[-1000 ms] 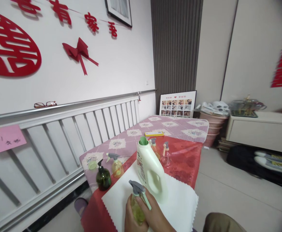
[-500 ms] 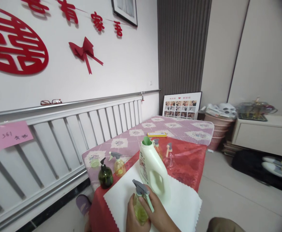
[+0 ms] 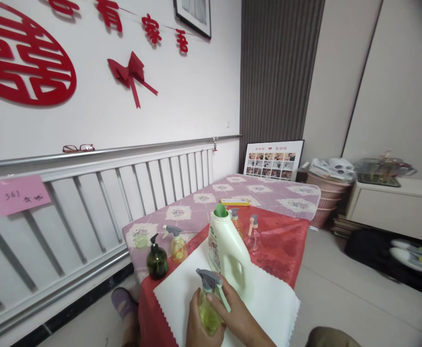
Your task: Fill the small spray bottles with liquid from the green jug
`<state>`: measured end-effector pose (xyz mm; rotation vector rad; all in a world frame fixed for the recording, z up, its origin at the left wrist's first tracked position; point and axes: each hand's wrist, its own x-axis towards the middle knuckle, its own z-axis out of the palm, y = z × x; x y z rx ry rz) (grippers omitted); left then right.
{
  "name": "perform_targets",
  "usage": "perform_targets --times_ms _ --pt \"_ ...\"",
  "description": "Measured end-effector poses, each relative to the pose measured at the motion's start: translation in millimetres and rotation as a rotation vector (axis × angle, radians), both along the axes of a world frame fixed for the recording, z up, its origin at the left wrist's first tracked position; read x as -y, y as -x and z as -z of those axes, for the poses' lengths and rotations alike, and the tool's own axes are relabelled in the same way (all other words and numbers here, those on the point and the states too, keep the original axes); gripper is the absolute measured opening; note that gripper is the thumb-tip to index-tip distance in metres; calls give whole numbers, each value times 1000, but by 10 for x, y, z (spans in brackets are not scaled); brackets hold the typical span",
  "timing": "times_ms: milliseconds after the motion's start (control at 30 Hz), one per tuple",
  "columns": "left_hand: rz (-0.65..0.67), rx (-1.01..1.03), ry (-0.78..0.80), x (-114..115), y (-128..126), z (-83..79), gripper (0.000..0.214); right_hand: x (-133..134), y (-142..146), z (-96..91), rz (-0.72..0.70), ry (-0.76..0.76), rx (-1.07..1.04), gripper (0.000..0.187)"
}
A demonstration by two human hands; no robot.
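Note:
A clear spray bottle (image 3: 208, 313) with yellow-green liquid and a grey head with a green trigger is held upright between both hands, low over a white scallop-edged mat (image 3: 175, 301). My left hand (image 3: 195, 325) wraps round its body. My right hand (image 3: 232, 308) grips the grey collar and head from the right. Just behind stands a large pale green jug (image 3: 227, 246) with a handle and an uncapped green spout. To the left are a dark green pump bottle (image 3: 157, 261) and another spray bottle (image 3: 178, 248) with yellowish liquid.
Behind the jug are an orange spray bottle (image 3: 237, 224) and a pink one (image 3: 253, 236). A yellow box (image 3: 234, 202) lies on the purple patterned tablecloth (image 3: 192, 212), near a green cap (image 3: 141, 241). A red cloth (image 3: 283, 241) lies under the mat. A white radiator (image 3: 98, 207) lines the left wall.
Both hands keep hold of the spray bottle, which has shifted very slightly. The camera view has turned a little. The things on the table stay in place.

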<state>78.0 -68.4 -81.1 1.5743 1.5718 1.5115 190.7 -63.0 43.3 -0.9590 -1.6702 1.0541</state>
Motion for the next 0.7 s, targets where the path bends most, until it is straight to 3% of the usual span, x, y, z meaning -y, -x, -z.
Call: perform_targets --times_ms 200,367,467,567,700 --pt "-6 32 48 16 -10 -85 73 -3 69 -34 47 -58 -5 28" --pt "-5 25 53 4 -6 -18 77 5 39 -24 47 -42 10 42" --pt "26 19 58 -16 10 49 82 -2 26 -34 122 83 -58 49" --pt "42 12 77 -29 14 86 86 3 29 -120 205 196 -169 51" --pt "32 -1 74 -29 4 108 89 9 21 -320 265 124 -279 45"
